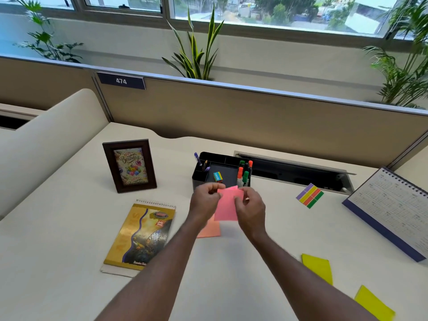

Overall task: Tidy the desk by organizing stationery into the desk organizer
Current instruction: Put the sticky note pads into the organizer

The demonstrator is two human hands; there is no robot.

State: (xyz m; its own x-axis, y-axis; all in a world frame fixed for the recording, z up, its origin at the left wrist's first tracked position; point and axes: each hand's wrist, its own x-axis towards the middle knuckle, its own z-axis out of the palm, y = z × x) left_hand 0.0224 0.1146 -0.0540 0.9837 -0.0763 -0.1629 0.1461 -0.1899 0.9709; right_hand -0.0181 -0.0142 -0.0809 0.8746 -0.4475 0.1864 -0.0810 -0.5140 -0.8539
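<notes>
The left hand (205,199) and right hand (251,210) both pinch 1 pink note (228,206) by its edges, likely to keep it flat. It hangs just in front of the black organizer (228,171), above 1 orange note (209,230).

Daylight pours through a wide window (254,12) above a tan partition (231,117) (its tag (121,81) reads 474); plants (196,56) line the sill, a cream desk (58,251) sits below.
</notes>
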